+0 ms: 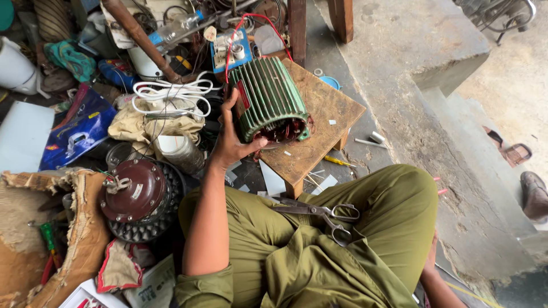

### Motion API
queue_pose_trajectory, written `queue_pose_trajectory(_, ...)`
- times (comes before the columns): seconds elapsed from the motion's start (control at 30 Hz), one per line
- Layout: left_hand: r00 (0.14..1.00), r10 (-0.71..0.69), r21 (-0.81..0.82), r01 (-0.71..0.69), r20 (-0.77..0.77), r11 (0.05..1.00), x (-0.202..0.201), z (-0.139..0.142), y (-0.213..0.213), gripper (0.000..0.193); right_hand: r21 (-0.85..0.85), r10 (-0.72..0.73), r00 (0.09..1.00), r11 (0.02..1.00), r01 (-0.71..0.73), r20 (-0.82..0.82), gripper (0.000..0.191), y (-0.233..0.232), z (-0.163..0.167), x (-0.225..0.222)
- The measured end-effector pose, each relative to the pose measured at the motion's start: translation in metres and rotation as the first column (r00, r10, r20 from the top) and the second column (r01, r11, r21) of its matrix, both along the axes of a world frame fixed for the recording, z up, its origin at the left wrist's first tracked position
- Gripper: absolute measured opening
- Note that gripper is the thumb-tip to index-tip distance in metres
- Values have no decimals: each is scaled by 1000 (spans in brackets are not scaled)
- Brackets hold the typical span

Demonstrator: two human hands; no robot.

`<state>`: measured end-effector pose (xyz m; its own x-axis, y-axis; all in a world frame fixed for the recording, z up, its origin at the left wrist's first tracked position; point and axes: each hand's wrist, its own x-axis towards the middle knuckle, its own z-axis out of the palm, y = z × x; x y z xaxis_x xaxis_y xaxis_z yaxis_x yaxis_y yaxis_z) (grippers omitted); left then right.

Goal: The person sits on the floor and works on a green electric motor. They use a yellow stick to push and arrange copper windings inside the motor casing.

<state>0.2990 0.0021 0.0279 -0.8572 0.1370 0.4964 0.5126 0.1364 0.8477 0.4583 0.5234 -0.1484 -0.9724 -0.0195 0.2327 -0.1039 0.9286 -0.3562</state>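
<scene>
The left hand (231, 140) grips a green ribbed motor stator (268, 100), fingers closed around its housing, and holds it tilted on a small wooden tabletop (331, 108) at 12 o'clock from the person. The right hand (431, 256) rests down at 4 o'clock; whether its fingers are open I cannot tell. Scissors (319, 212) lie on the green trousers. The concrete floor (399, 74) continues to 2 o'clock, and a dark red fan motor (131, 191) lies among clutter at 9 o'clock.

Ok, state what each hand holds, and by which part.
Left hand grips the green finned motor housing by its side, near the open end. Right hand is out of view.
</scene>
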Motion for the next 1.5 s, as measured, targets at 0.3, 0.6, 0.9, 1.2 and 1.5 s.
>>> queue_pose_trajectory(0.3, 899, 419, 93, -410, -125, 907, 37, -30, 24, 108, 370, -37, 999, 928, 36, -6, 63, -3, 5, 2)
queue_pose_trajectory(0.6, 849, 517, -19, -521, -108, 853, 30, -45, 52, 127, 229, -146, 989, 964, 137, 25, 57, -50, 30, 17)
queue_pose_trajectory(0.9, 799, 576, -29, -589, -170, 808, 63, -40, 37, 118, 253, -215, 944, 956, 151, 250, 49, -10, 47, -3)
queue_pose_trajectory(1.2, 570, 769, 98, -781, -289, 617, 48, -66, 39, 45, 377, -299, 245, 835, -401, 922, 44, 87, 47, 11)
queue_pose_trajectory(1.5, 757, 584, -315, -653, -291, 689, 83, -58, 91, 67, 302, -218, 267, 893, -334, 939, 33, 99, 58, 0)
